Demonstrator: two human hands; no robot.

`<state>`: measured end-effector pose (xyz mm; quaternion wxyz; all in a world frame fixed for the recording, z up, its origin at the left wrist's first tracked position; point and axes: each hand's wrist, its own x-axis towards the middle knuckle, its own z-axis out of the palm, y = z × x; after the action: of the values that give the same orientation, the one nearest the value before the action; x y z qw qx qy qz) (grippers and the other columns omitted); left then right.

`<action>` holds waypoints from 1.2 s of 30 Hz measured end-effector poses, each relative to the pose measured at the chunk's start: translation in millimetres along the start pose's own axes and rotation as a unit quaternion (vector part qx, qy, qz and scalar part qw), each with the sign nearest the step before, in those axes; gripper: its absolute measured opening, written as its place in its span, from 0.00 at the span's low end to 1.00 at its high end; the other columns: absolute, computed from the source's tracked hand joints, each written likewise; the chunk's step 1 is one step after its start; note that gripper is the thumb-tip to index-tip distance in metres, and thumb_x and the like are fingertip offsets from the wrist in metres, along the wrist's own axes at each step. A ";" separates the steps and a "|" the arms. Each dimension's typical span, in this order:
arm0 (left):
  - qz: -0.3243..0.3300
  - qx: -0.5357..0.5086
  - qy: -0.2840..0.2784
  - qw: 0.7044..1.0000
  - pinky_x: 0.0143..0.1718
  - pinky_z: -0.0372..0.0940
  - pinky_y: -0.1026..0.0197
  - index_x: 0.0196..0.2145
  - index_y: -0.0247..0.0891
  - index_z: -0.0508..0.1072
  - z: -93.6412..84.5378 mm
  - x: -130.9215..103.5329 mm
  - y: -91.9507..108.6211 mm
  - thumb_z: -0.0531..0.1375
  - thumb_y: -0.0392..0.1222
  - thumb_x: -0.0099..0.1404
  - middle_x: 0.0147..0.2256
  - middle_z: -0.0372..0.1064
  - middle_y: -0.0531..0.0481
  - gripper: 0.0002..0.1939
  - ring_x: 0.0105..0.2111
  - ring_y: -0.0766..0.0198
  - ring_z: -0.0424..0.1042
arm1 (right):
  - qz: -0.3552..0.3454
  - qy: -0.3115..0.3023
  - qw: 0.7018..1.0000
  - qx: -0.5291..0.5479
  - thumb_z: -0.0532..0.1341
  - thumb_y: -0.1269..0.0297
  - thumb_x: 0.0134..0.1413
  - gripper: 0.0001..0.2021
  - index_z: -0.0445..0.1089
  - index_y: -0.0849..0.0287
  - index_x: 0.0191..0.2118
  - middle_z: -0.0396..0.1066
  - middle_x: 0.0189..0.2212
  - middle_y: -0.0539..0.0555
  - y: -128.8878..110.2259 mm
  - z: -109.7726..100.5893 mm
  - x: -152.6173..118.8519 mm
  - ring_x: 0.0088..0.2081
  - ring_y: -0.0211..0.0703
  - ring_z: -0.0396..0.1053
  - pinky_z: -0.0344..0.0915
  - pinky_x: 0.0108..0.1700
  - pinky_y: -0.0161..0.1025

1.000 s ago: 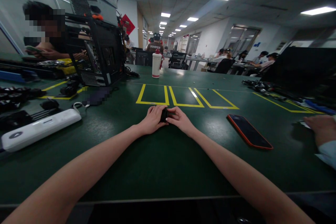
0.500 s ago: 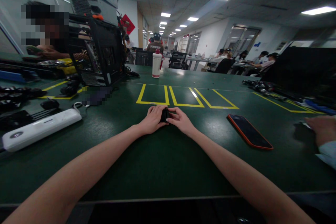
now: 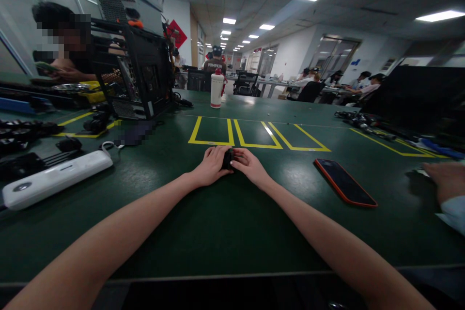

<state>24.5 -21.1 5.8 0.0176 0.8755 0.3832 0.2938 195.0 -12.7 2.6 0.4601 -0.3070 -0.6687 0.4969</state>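
A small black object (image 3: 227, 159) stands on the green table (image 3: 218, 232), between my two hands. My left hand (image 3: 212, 165) is wrapped round its left side, fingers over the top and thumb low in front. From the right, my right hand (image 3: 250, 166) touches it with bent fingers and thumb. Much of the object is hidden by the fingers, so I cannot tell what it is. Yellow tape frames (image 3: 210, 143) are stuck on the table just beyond my hands.
An orange-edged phone (image 3: 346, 183) lies to the right, near another person's hand (image 3: 445, 179). A white power strip (image 3: 60, 179) and black cables are at the left. Farther back stand an open computer case (image 3: 148, 77) and a white bottle (image 3: 217, 90).
The fingers of my right hand have shifted slightly on the black object. My left hand stays in place.
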 end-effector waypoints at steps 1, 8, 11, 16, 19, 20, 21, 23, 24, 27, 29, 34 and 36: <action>-0.001 -0.002 0.000 1.000 0.52 0.46 0.47 0.52 0.38 0.46 -0.1 -0.1 0.0 0.56 0.47 0.57 0.49 0.54 0.42 0.30 0.51 0.53 0.54 | 0.008 -0.006 1.000 0.003 0.61 0.68 0.41 0.17 0.61 0.57 0.41 0.64 0.41 0.52 -0.2 -0.5 -0.5 0.45 0.40 0.64 0.58 0.52 0.44; -0.004 -0.010 0.002 1.000 0.52 0.46 0.46 0.53 0.39 0.46 0.2 0.0 -0.4 0.56 0.46 0.57 0.49 0.54 0.42 0.30 0.51 0.54 0.55 | -0.005 -0.021 1.000 0.017 0.62 0.69 0.40 0.16 0.60 0.55 0.38 0.62 0.41 0.50 0.0 -0.1 -3.8 0.45 0.40 0.64 0.61 0.49 0.42; -0.003 -0.006 0.002 1.000 0.52 0.46 0.47 0.53 0.39 0.46 -0.1 0.2 0.1 0.56 0.46 0.56 0.49 0.54 0.42 0.31 0.51 0.54 0.54 | -0.014 0.000 1.000 0.007 0.60 0.66 0.44 0.11 0.61 0.56 0.36 0.63 0.37 0.49 1.0 0.9 -2.1 0.43 0.38 0.65 0.61 0.49 0.41; -0.003 0.000 0.003 1.000 0.52 0.47 0.47 0.52 0.39 0.46 0.3 0.6 0.6 0.56 0.47 0.56 0.49 0.54 0.42 0.31 0.51 0.53 0.54 | -0.008 0.006 1.000 -0.011 0.61 0.66 0.43 0.14 0.61 0.56 0.38 0.64 0.37 0.50 0.1 0.1 0.2 0.42 0.38 0.65 0.61 0.49 0.42; -0.003 -0.001 0.001 1.000 0.52 0.47 0.46 0.52 0.38 0.46 0.6 0.6 0.2 0.56 0.47 0.56 0.49 0.54 0.42 0.30 0.51 0.53 0.55 | 0.017 -0.009 1.000 -0.005 0.61 0.67 0.42 0.17 0.61 0.57 0.42 0.64 0.40 0.53 -1.8 -1.2 -0.7 0.44 0.41 0.64 0.60 0.50 0.44; -0.004 -0.003 0.001 1.000 0.52 0.47 0.46 0.52 0.39 0.46 0.6 0.5 0.0 0.56 0.46 0.56 0.49 0.54 0.42 0.30 0.51 0.53 0.55 | 0.022 -0.019 1.000 0.001 0.61 0.67 0.42 0.18 0.60 0.57 0.42 0.64 0.41 0.53 -2.4 -1.5 -1.4 0.45 0.41 0.64 0.60 0.50 0.45; -0.004 -0.004 0.002 1.000 0.52 0.47 0.46 0.52 0.39 0.46 0.5 0.4 -0.2 0.56 0.46 0.56 0.49 0.54 0.42 0.30 0.51 0.53 0.55 | 0.023 -0.029 0.999 0.008 0.61 0.68 0.41 0.18 0.60 0.56 0.42 0.64 0.41 0.53 -2.9 -1.6 -2.2 0.46 0.42 0.64 0.60 0.49 0.45; -0.003 -0.006 0.002 1.000 0.52 0.47 0.46 0.52 0.39 0.46 0.3 0.3 -0.3 0.56 0.45 0.57 0.49 0.54 0.42 0.30 0.51 0.54 0.55 | 0.018 -0.038 0.999 0.018 0.62 0.69 0.39 0.18 0.60 0.55 0.41 0.64 0.41 0.51 -3.4 -1.1 -3.8 0.45 0.43 0.64 0.62 0.48 0.45; -0.003 -0.005 0.002 1.000 0.52 0.47 0.46 0.53 0.39 0.46 0.3 0.3 -0.3 0.56 0.45 0.57 0.49 0.54 0.42 0.30 0.51 0.54 0.55 | 0.014 -0.036 0.999 0.020 0.62 0.69 0.39 0.18 0.60 0.55 0.40 0.64 0.41 0.51 -3.5 -0.6 -4.3 0.45 0.42 0.65 0.62 0.47 0.44; -0.004 -0.002 0.002 1.000 0.52 0.47 0.46 0.52 0.39 0.46 0.3 0.5 -0.1 0.56 0.46 0.57 0.49 0.54 0.42 0.30 0.51 0.53 0.54 | 0.001 -0.018 1.000 0.021 0.61 0.67 0.41 0.14 0.60 0.55 0.37 0.64 0.40 0.50 -3.1 1.3 -4.6 0.43 0.40 0.65 0.62 0.47 0.43; -0.004 0.000 0.002 1.000 0.52 0.46 0.46 0.52 0.39 0.46 0.3 0.6 0.0 0.56 0.46 0.56 0.49 0.54 0.42 0.30 0.51 0.53 0.54 | -0.003 -0.007 1.000 0.021 0.60 0.65 0.43 0.11 0.61 0.56 0.36 0.64 0.38 0.50 -2.5 2.2 -3.6 0.42 0.39 0.66 0.62 0.48 0.42; 0.001 0.001 0.000 1.000 0.52 0.47 0.47 0.52 0.38 0.46 -0.9 0.4 0.7 0.55 0.46 0.57 0.49 0.54 0.41 0.29 0.50 0.53 0.54 | -0.004 0.001 1.000 0.011 0.61 0.66 0.43 0.13 0.62 0.56 0.37 0.64 0.39 0.50 -2.6 0.9 -1.4 0.43 0.39 0.65 0.59 0.50 0.43; 0.001 0.003 0.000 1.000 0.52 0.47 0.47 0.52 0.38 0.47 -1.2 0.3 0.7 0.55 0.46 0.57 0.49 0.54 0.41 0.29 0.50 0.53 0.55 | 0.010 -0.006 1.000 0.009 0.61 0.67 0.42 0.15 0.62 0.56 0.40 0.64 0.41 0.51 -3.5 -0.5 -1.7 0.45 0.40 0.64 0.58 0.52 0.44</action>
<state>24.5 -21.7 7.1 0.0142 0.8759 0.3830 0.2930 196.3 -15.1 5.3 0.4537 -0.3063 -0.6638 0.5096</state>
